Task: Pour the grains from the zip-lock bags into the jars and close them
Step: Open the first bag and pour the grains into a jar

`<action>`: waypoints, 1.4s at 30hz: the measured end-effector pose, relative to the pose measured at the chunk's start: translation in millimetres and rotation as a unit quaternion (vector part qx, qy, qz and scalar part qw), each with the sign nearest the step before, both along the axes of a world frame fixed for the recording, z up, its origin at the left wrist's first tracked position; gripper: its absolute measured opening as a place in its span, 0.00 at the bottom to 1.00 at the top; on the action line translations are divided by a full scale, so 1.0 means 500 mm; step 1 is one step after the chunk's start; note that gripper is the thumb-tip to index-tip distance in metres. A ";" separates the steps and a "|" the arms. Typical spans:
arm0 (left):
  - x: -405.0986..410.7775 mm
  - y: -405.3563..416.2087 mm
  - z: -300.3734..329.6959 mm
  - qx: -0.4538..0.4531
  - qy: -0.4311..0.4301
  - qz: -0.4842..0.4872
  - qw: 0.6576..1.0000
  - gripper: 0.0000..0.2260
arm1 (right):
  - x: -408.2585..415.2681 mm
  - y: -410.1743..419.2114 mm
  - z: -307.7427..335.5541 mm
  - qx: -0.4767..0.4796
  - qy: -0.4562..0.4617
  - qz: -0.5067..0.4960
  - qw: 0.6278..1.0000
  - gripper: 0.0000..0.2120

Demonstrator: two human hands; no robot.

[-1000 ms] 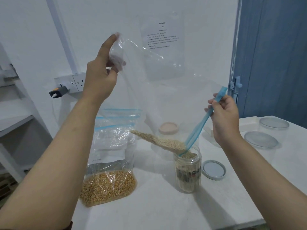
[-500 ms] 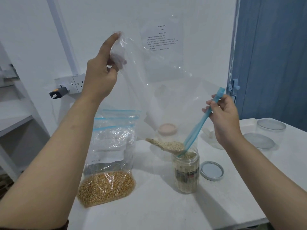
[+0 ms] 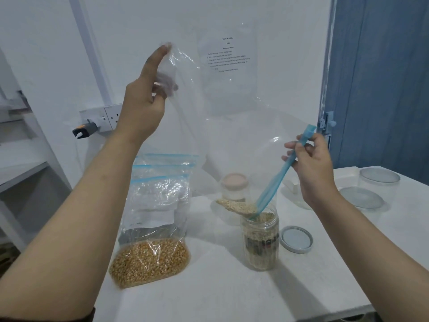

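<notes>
Table (image 3: 232, 287), white and flat-topped, carried every item. Above it a large, clear plastic zip-lock bag (image 3: 232, 135) was held tilted. The left hand (image 3: 141, 105) pinched its closed bottom corner high, while the right hand (image 3: 313, 168) pinched the blue zip strip (image 3: 278, 177) lower down. This slope evidently served to run the contents toward the mouth, whose lower corner reached into the clear glass jar (image 3: 260, 240). A small remnant of pale grains (image 3: 236, 206) lay in the bag at the jar's rim. The jar appeared nearly full, so the pour was judged close to done.

A second clear zip-lock bag of yellow corn kernels (image 3: 151, 259) stood sealed to the left, with at least one further blue zip edge behind it. The round grey metal lid (image 3: 296, 239) lay just beside the jar, presumably ready for closing. A clear jar with a pinkish lid (image 3: 234, 184) stood behind, seen only through the bag film.

The jar's label was illegible. Clear lidded containers (image 3: 378, 182) at the right were indistinct. The left fingertips were partly veiled by plastic.
</notes>
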State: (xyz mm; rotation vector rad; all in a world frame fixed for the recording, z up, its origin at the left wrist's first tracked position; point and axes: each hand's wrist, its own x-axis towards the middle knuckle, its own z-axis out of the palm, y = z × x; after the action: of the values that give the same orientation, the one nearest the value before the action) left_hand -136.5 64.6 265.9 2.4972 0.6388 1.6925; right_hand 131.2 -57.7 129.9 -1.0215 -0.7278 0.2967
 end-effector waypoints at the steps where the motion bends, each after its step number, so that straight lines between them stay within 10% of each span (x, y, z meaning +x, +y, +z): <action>1: 0.000 0.000 0.000 -0.005 0.008 0.001 1.000 0.34 | 0.000 -0.002 0.001 -0.003 -0.003 -0.002 1.000 0.07; 17: 0.003 -0.012 -0.025 -0.025 0.123 -0.013 0.992 0.43 | 0.007 0.004 -0.010 -0.007 0.052 0.017 0.998 0.09; 42: -0.001 0.038 -0.054 -0.110 -0.008 0.000 0.994 0.14 | 0.005 -0.032 -0.043 -0.050 -0.076 -0.059 0.994 0.08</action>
State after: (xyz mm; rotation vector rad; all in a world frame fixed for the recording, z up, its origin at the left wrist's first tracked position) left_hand -137.2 83.3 239.0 2.3292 0.7759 1.5464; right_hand 133.7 -73.6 108.5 -1.1867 -0.7923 0.1542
